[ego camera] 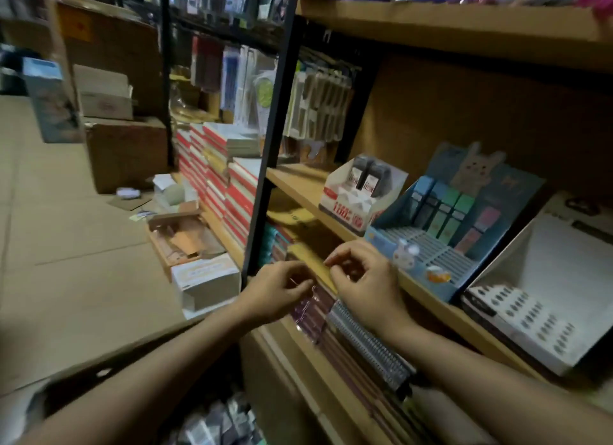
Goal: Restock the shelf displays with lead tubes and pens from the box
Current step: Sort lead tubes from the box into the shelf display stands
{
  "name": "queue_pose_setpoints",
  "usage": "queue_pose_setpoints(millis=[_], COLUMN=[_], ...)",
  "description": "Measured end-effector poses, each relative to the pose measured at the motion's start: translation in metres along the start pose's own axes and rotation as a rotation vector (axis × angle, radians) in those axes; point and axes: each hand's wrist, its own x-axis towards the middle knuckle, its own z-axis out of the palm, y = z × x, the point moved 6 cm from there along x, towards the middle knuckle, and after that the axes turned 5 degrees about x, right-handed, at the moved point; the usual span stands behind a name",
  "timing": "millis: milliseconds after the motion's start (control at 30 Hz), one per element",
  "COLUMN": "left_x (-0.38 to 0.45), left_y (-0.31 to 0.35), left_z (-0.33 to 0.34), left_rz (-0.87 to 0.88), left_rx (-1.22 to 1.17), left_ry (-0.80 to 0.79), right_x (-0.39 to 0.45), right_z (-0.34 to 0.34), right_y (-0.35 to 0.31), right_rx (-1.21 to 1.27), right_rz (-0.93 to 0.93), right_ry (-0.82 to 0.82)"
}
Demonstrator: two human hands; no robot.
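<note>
- head view: both hands meet low in front of the shelf edge (pixel 431 298); left hand (pixel 275 292) and right hand (pixel 361 278) each pinch something thin and clear between them, probably a wrapper, too blurry to name
- the blue display (pixel 441 245) with upright lead tubes (pixel 441 209) sits up and right, nearer the right hand; its front slots look unfilled
- the box (pixel 215 421) of packets is below the left forearm
- forearms angle inward, fingers curled; I'd guess unwrapping comes first
</note>
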Motion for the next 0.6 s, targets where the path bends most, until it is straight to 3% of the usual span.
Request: queue_pose_setpoints(millis=[100,267,433,600], left_x=[-0.062,-0.182,-0.257,-0.291], left_y=[-0.059,-0.136,-0.179,-0.198], left_z=[0.02,0.055,0.113,0.161], left_rz=[-0.282,-0.772,-1.03,-1.252], left_rx=[-0.035,-0.157,-0.248,-0.189], left_ry=[-0.162,-0.135,-0.086,0.109], right_x=[-0.051,-0.125,-0.18,-0.225], right_z=[0.057,0.142,0.191,0.228], right_y=[0.01,0.062,0.12,0.151], right_rx=[0.011,-0.009,-0.067,-0.093], right_rz=[0.048,0.328,0.638,0.803], right_ry=[-0.255,-0.65,-0.775,-0.847])
